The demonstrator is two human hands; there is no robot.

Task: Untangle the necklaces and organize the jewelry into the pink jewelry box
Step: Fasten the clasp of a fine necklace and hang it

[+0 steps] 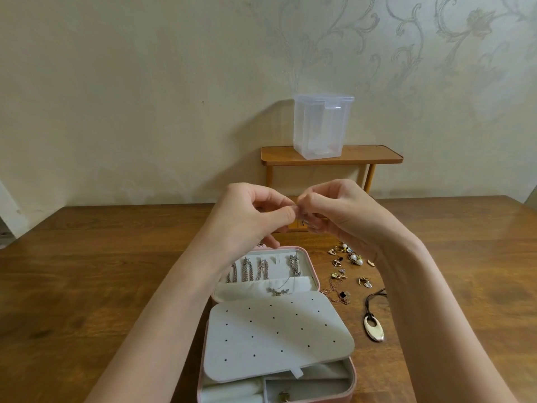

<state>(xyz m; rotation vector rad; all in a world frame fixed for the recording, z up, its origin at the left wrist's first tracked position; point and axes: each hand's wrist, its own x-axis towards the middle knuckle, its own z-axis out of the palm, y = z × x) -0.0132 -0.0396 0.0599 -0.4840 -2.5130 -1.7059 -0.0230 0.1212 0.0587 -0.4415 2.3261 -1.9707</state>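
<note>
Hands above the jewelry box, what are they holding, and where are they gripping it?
Both the left hand and right hand pinch one small jewelry piece between fingertips; which part cannot be told.

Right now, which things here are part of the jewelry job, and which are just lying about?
Job:
- pink box, open, chains hung in its lid
- small piece pinched by left hand and right hand
- loose earrings on the table
- rose chain
- cord pendant

Lying about:
- clear tub
- small shelf
</note>
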